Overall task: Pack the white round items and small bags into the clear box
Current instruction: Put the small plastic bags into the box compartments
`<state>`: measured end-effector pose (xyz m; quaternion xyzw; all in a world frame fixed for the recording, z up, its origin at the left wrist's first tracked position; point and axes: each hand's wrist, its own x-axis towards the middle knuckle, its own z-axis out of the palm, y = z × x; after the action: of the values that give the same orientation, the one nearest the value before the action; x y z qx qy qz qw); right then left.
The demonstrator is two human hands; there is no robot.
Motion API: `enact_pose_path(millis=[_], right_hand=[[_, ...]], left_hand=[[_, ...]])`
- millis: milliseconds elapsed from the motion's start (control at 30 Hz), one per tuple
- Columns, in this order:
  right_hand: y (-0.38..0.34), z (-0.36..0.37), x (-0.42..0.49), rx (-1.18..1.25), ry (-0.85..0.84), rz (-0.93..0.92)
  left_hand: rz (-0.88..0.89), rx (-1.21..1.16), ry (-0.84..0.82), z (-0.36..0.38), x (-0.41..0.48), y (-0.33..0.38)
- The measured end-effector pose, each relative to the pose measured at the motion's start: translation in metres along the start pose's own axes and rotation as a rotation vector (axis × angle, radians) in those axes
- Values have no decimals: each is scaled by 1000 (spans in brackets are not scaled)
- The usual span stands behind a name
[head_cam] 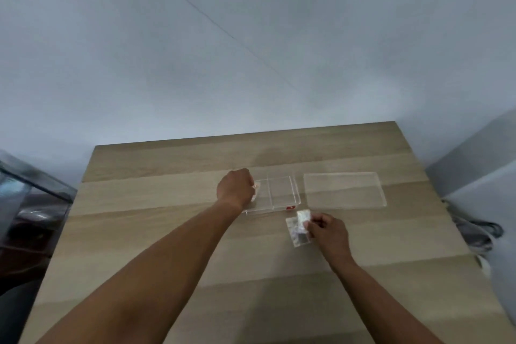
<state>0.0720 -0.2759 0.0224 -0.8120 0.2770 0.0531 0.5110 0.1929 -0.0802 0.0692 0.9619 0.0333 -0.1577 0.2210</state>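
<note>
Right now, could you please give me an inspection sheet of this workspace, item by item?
Surface: light wooden table, mostly bare.
Clear box: open, divided into compartments, with a small red mark at its near edge.
Lid: lies flat on the table to the right of the box, apart from it.
Small bags: one bag pinched in the right hand; a flat bag lies on the table under it.
White round item: partly hidden by the left hand, over the box's left end.
Left hand: closed around the white item.
Right hand: fingertips grip the bag.
Clutter: nothing seen on the table.
Cables: dark cords beside the table's right edge.
Surroundings: pale wall; glass case at left.
</note>
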Motion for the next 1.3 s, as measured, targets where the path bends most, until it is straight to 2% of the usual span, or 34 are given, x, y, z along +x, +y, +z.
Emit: enact_pose_path(millis=[200,333,400,700,900,1067,1200,1300], right_hand=[[-35,-3,6,168,-13,5],[-66,9,16,132,-77,-40],[-79,23,23,90,-88,-49],[-105,85,36,-386,-185,-195],[-99,93,44,-730,-191,-383],[-91,94,51,-903,-191,-501],[-86,91,48,-872,-168,-541],[-86,79,41,-711,-109,-532]], left_hand=[[25,-61,56,1,2,-15],[-7,-92,214,-5,-1,-33],[-74,-110,238,-6,-3,-45],[-253,-404,161,-4,-10,-78],[-269,-458,163,-2,-8,-83],[-268,-461,144,-1,-6,-85],[-264,-451,137,2,-3,-85],[-263,-419,145,2,-5,-85]])
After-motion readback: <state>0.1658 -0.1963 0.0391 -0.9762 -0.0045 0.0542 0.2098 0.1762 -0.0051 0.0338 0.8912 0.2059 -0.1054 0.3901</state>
